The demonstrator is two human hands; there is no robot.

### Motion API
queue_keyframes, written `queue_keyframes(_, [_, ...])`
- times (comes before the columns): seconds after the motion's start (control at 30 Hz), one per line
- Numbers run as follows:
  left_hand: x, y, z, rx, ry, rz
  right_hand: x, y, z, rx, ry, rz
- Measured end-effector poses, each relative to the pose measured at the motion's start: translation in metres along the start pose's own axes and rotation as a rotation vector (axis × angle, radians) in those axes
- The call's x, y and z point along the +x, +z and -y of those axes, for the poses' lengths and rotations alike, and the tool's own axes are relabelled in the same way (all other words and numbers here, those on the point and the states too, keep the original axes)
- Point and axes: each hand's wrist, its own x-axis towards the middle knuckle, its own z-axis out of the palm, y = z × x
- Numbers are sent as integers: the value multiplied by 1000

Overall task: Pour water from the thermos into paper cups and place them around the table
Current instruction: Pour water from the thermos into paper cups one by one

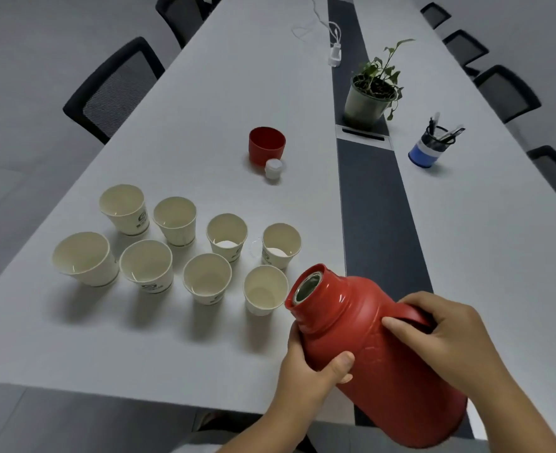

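White table [204,103] fills frame. Red thermos [381,351] lower right, tilted, open mouth twd nearest paper cup [265,290]; left hand [312,364] grips body, right hand [446,335] grips handle. 8 cups in 2 rows center-left. Red lid [266,145] w/ white stopper [273,168] mid-frame.

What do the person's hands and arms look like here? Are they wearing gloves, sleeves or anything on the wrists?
Both are bare: the left hand and the right hand have no gloves and no rings that show. The forearms are uncovered as far as the picture's lower edge, with no sleeve, watch or bracelet in view. The fingernails are short and plain.
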Motion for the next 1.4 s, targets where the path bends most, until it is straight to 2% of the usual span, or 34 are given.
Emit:
queue_keyframes(0.73, [5, -19, 5, -174, -18, -11, 30, 16, 39, -220, 46, 218])
queue_keyframes(1.4, [13, -16, 15, -306, -113, 2, 48, 15, 58, -366, 79, 291])
